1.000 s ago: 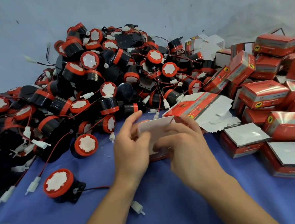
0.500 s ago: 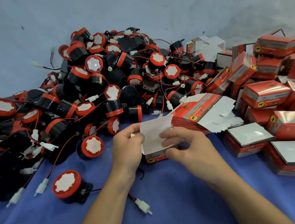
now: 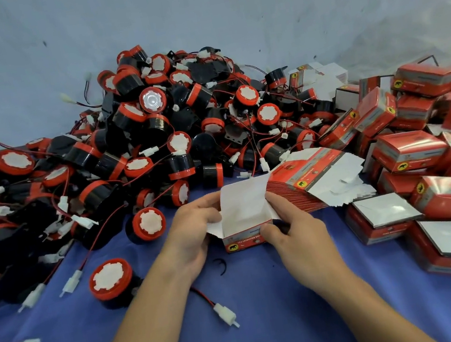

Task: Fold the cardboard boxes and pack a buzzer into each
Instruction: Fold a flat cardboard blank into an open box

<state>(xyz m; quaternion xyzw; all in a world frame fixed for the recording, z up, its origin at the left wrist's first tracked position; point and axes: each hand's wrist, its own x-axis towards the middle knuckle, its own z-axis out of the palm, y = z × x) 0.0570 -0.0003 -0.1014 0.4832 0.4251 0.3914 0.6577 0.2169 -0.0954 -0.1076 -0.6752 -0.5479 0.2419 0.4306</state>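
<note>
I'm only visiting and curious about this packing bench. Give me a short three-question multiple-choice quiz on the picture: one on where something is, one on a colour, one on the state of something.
1. Where does the heap of folded red boxes lie?
A. On the person's right
B. On the person's left
C. Under the table

2. What colour is the table cloth?
A. Green
B. Blue
C. Yellow

3. How is the box that the left hand and right hand hold?
A. Taped shut
B. Lid flap open and standing up
C. Still flat

Answers:
1 A: the boxes crowd the right side, while the buzzers pile up at left and centre.
2 B: the bare cloth around the arms is blue.
3 B: the white lid flap stands above the red body.
</note>
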